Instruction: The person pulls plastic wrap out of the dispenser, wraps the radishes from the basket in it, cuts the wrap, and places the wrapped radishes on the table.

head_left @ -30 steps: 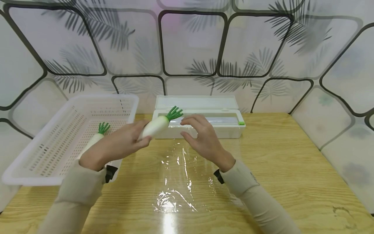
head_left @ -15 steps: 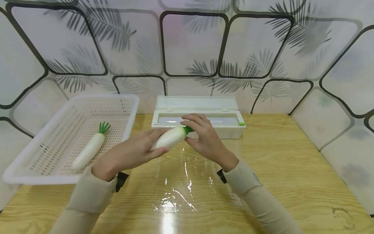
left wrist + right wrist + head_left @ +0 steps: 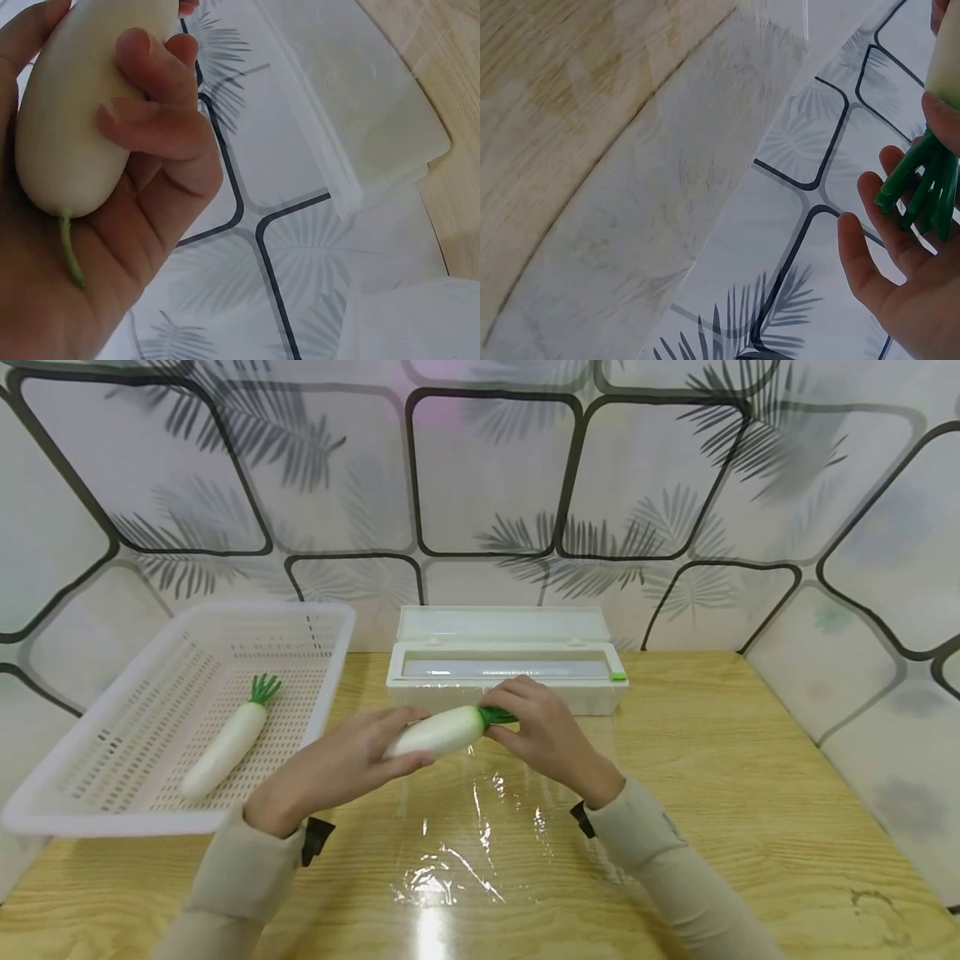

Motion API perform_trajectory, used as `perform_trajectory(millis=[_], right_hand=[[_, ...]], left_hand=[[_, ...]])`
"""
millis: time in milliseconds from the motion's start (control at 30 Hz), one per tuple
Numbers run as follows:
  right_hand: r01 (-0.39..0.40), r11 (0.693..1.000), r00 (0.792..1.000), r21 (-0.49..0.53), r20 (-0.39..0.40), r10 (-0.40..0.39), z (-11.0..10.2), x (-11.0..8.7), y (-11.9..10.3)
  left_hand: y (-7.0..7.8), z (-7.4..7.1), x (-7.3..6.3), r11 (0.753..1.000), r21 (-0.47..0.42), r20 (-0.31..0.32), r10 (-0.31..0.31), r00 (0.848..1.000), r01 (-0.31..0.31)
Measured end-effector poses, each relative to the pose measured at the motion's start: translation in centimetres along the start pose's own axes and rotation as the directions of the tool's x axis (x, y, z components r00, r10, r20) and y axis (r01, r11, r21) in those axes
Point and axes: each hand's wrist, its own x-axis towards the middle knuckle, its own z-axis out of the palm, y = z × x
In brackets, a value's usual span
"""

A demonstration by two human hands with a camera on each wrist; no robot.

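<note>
Patterned wall covering rises behind a wood-grained desk. Held above the desk, on the near side of an open white box, a white radish points its green leaves rightward; the left hand curls around its body, while the right hand grips its leafy end. Clear film lies beneath. At left, a white basket contains a second radish, leaves toward the far side.
</note>
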Motion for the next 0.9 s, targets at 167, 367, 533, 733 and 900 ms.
perform_trajectory(millis=[167, 367, 533, 733, 900], right_hand=[[0.008, 1.000, 1.000, -0.009, 0.011, -0.008, -0.5, -0.5, 0.3], [-0.008, 1.000, 1.000, -0.020, 0.022, 0.009, -1.3, -1.5, 1.0], [-0.019, 0.999, 0.999, -0.036, 0.036, 0.020, -1.8, -2.3, 1.4], [0.018, 0.996, 0.999, -0.083, 0.030, -0.016, -2.2, -3.3, 1.7], [0.027, 0.995, 0.999, -0.098, 0.035, -0.024, -2.7, -3.8, 1.7]], left_hand=[[-0.1, 0.2, -0.1, 1.000, -0.029, -0.008, -0.004, 1.000, 0.004], [-0.6, 0.4, -0.5, 1.000, -0.009, -0.036, -0.009, 0.999, 0.009], [-0.9, 0.8, -0.4, 1.000, 0.016, -0.056, 0.027, 0.998, -0.026], [-1.0, 1.4, -0.1, 0.997, 0.029, -0.062, 0.070, 0.996, -0.069], [-1.0, 1.9, 0.0, 0.994, 0.048, -0.087, 0.107, 0.991, -0.103]])
